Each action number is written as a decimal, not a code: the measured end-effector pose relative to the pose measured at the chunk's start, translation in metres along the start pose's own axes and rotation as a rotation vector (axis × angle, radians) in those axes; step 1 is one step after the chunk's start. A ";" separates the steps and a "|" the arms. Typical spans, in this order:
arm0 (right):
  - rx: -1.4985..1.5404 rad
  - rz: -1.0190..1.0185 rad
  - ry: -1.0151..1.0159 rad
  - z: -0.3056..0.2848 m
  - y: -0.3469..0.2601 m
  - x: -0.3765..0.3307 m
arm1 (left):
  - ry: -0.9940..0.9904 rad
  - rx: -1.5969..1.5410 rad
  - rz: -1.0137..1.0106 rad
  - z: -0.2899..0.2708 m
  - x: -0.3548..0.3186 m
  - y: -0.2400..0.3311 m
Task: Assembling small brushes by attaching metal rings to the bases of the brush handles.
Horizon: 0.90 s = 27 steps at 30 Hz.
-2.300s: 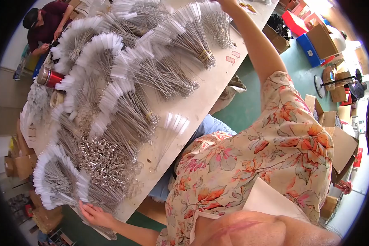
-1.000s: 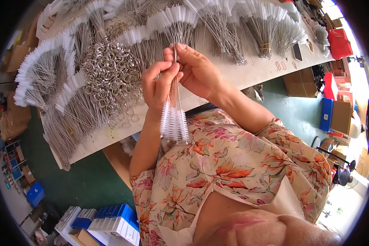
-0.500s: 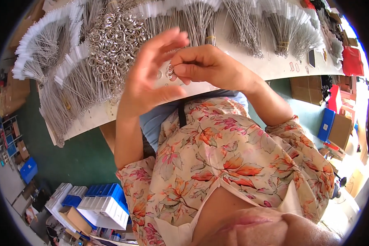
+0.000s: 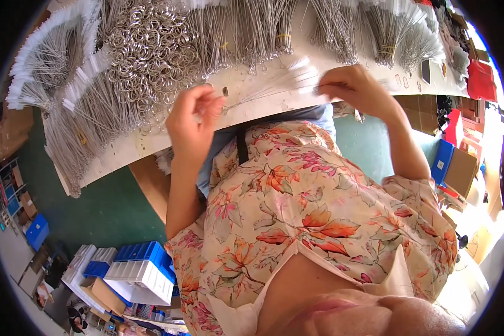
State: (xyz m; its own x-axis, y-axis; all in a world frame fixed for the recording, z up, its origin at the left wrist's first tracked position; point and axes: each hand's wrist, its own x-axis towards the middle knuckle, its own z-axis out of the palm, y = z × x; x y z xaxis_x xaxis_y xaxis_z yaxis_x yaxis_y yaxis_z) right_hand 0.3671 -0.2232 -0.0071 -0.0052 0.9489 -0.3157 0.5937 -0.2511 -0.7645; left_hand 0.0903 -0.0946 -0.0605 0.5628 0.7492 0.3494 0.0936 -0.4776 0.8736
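Note:
Between my hands, near the table's front edge, stretches a small bunch of thin wire brushes (image 4: pixel 271 85) with white bristles at the right end. My left hand (image 4: pixel 193 120) is closed with fingers curled, just beyond the bunch's left wire ends; it is slightly blurred. Beside the white bristles is my right hand (image 4: pixel 358 89), fingers bent and drawn together, pointing left. What either hand holds, if anything, is hidden. A heap of silver split rings (image 4: pixel 151 50) lies beyond my left hand.
Bundles of similar wire brushes (image 4: pixel 84 101) cover the left of the white table (image 4: pixel 120 165), with more bundles (image 4: pixel 389 36) along its far side. A dark phone-like object (image 4: pixel 425 71) lies at the right. Blue and white bins (image 4: pixel 140 274) stand at the lower left.
My hands have moved apart, the right one going right and the left slightly down. The brush bunch between them now shows. The rings seen at my right fingertips no longer show there.

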 end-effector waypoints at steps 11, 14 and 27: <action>0.049 -0.443 0.323 0.054 -0.025 0.026 | 0.016 -0.021 -0.290 0.000 -0.012 0.002; 0.081 -0.576 0.250 0.085 -0.059 0.049 | 0.050 -0.304 -0.305 -0.012 0.013 0.032; 0.590 -0.298 -0.159 0.046 -0.087 0.062 | -0.261 -0.194 0.079 -0.053 0.054 0.063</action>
State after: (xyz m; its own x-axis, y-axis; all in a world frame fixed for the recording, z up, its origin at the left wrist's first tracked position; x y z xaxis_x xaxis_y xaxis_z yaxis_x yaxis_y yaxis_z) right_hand 0.2784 -0.1511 0.0136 -0.2457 0.9653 -0.0885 0.0100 -0.0887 -0.9960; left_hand 0.0831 -0.0600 0.0319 0.7559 0.5581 0.3422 -0.1030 -0.4148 0.9041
